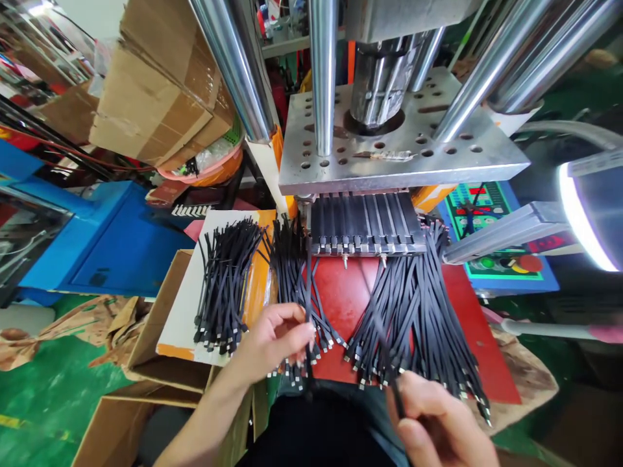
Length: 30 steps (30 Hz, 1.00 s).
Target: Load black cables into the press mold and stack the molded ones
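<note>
My left hand (285, 337) pinches a black cable that hangs upright in front of the middle pile of cables (292, 272). Lower right, my right hand (433, 415) is closed on another black cable (385, 344), blurred by motion, in front of the large right pile (418, 305). Both piles lie on a red board (345, 311). Behind them a metal mold block (367, 224) holds a row of connectors along its front edge, under the press plate (399, 143).
More black cables (226, 279) lie on a white and orange board at left. Cardboard boxes (160, 363) stand lower left. A control panel (496, 240) with a red button is at right, beside a bright round lamp (584, 214). Steel columns (322, 78) rise above the press plate.
</note>
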### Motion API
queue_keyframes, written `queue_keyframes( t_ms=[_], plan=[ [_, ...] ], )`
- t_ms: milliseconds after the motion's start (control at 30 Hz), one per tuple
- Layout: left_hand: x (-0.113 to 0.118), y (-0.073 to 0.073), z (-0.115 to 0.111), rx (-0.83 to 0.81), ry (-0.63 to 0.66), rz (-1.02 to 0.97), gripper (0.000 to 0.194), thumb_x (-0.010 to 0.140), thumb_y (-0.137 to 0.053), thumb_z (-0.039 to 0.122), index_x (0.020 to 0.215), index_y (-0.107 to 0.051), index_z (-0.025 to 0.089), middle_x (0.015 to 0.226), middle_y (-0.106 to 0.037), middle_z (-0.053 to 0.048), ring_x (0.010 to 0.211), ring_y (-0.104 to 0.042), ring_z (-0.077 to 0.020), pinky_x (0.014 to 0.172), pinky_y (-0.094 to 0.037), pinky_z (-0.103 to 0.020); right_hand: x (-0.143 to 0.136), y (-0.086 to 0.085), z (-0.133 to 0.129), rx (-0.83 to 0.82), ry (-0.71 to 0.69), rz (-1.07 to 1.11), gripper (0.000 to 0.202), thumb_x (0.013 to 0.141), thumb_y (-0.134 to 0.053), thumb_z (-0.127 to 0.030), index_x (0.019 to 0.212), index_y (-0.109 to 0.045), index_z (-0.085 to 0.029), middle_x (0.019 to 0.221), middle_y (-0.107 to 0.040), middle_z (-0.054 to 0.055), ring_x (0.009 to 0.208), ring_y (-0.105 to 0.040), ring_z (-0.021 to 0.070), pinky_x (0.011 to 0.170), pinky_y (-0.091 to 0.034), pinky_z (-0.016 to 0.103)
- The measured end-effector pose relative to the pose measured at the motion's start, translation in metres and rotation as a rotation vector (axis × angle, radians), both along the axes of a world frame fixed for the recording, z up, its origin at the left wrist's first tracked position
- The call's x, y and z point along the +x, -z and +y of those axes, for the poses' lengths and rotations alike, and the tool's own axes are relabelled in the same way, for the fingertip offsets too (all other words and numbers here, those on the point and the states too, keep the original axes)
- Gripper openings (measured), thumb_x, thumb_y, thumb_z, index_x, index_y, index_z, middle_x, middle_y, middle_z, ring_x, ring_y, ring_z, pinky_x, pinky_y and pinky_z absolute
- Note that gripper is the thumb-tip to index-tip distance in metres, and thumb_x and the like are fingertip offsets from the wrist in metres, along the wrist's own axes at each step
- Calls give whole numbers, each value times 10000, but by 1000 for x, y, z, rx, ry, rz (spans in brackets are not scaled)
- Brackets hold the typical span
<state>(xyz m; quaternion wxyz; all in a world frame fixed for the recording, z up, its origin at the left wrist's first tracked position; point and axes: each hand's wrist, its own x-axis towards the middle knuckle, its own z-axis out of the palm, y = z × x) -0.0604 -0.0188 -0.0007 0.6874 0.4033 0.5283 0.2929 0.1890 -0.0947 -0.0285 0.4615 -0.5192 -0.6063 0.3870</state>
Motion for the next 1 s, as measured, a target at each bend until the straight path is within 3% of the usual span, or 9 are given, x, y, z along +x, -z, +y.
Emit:
queue_keyframes(
  t_ms=[133, 300, 400, 533, 633, 767, 867, 1000],
  plan=[
    [33, -6, -18, -17, 46, -136, 514, 821, -866, 628, 733, -687, 154, 675, -627, -9, 493, -565, -98, 482, -443, -207, -23, 16, -5, 29, -186, -41, 227, 1046, -595, -306, 823, -599, -264, 670, -623, -7, 570, -616, 170, 557, -522, 258],
    [47, 0, -24, 33, -15, -178, 580, 865, -802, 711, 785, -756, 139, 736, -616, -21, 482, -533, -81, 470, -416, -210, -25, 29, -10, -51, -222, -87, 219, 1058, -555, -280, 841, -567, -247, 711, -625, -15, 600, -620, 151, 582, -521, 235],
    [47, 3, -26, 94, -7, -129, 517, 897, -787, 634, 732, -705, 151, 755, -601, -23, 529, -524, -93, 495, -408, -221, -14, 21, -8, -88, -246, -97, 232, 1053, -575, -293, 830, -613, -244, 704, -647, -18, 599, -624, 150, 591, -525, 231],
    [49, 6, -30, 235, 72, 39, 356, 899, -752, 409, 652, -642, 178, 699, -591, -19, 645, -536, -140, 589, -428, -242, -3, 0, 13, -234, -341, -6, 195, 962, -747, -386, 828, -711, -248, 716, -703, -26, 619, -651, 155, 627, -550, 236],
    [53, 12, -34, 283, 174, 123, 268, 893, -720, 314, 663, -666, 188, 693, -637, -16, 643, -564, -146, 616, -439, -253, -6, -8, 33, -314, -193, 176, 360, 962, -732, -525, 769, -680, -225, 699, -670, -4, 574, -603, 155, 532, -503, 243],
    [57, 19, -36, 333, 213, 224, 228, 881, -739, 250, 665, -685, 202, 680, -663, 0, 611, -572, -142, 600, -421, -257, -15, -6, 46, -255, -2, 245, 493, 1027, -658, -502, 635, -555, -222, 602, -532, -24, 505, -490, 126, 463, -407, 235],
    [51, 15, -32, 396, 232, 276, 230, 922, -716, 252, 697, -736, 211, 728, -720, -12, 652, -626, -155, 621, -443, -259, -15, -4, 46, -207, 34, 240, 462, 1023, -678, -475, 648, -598, -218, 636, -589, -10, 520, -519, 132, 477, -425, 241],
    [20, 8, -19, 462, 161, 475, 343, 971, -686, 330, 651, -703, 208, 662, -670, 2, 624, -616, -151, 619, -453, -261, -7, -4, 42, -180, 65, 242, 420, 1036, -674, -447, 682, -663, -221, 697, -668, 4, 511, -506, 126, 477, -411, 247]
  ],
)
